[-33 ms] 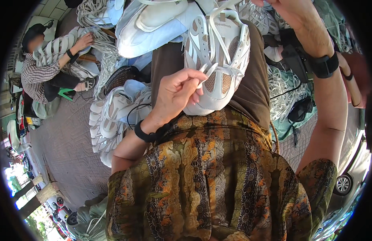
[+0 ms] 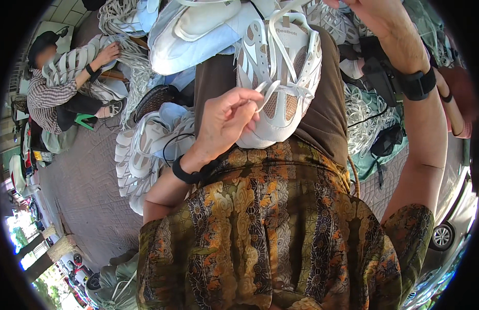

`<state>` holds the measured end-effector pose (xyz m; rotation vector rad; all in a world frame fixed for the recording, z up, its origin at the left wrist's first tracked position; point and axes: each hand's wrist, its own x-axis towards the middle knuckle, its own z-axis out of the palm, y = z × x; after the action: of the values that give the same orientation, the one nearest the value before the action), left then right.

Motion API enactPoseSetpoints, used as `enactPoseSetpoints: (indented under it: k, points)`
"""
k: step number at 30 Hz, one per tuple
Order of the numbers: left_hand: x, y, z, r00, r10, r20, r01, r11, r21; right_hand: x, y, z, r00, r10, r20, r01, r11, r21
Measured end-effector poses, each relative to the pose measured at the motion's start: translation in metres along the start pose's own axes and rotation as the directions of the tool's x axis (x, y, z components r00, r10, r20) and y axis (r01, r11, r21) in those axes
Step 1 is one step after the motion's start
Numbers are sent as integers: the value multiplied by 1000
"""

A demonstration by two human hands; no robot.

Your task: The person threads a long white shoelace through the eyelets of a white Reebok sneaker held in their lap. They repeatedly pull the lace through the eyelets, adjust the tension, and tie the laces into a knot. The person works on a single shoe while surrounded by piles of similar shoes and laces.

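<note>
A white and beige sneaker (image 2: pixel 273 126) rests across my lap with its toe toward me. White shoelace (image 2: pixel 274 44) is threaded through the eyelets nearest the toe, and its upper stretch lies loose over the tongue. My left hand (image 2: pixel 226 121) is closed beside the toe, pinching a lace between thumb and forefinger. Up at the top right, my right hand (image 2: pixel 374 18) is raised with its fingers drawn together. The long lace runs from the shoe toward those fingers; the picture's upper edge cuts off the fingertips.
Large pale shoe parts (image 2: pixel 198 41) lie beyond my left hand, and stacked shoe uppers (image 2: pixel 138 155) sit on the paving at left. Tangled white laces (image 2: pixel 368 121) cover a green bag at right. A seated person (image 2: pixel 53 93) handles more uppers at far left.
The lace at my left fingertips has shifted slightly to the left with the hand. Otherwise the scene looks the same.
</note>
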<state>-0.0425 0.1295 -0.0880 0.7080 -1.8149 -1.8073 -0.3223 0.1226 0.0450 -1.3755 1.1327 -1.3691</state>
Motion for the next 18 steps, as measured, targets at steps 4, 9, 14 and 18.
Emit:
enactPoseSetpoints:
  k: [4,9,14,18]
  points:
    - [-3,-7,-11,959,271,82,-277,838,469,-3,1,-2,1000,12,-24,-12,1000,-2]
    - [1,-3,-24,857,398,327,-493,445,748,-2,7,-2,998,38,-41,-34,996,77]
    - [22,19,-14,674,657,337,-602,225,766,2,19,-3,998,35,-55,-29,992,122]
    - [43,8,-3,587,801,117,-632,363,685,1,17,1,993,65,-95,-51,989,139]
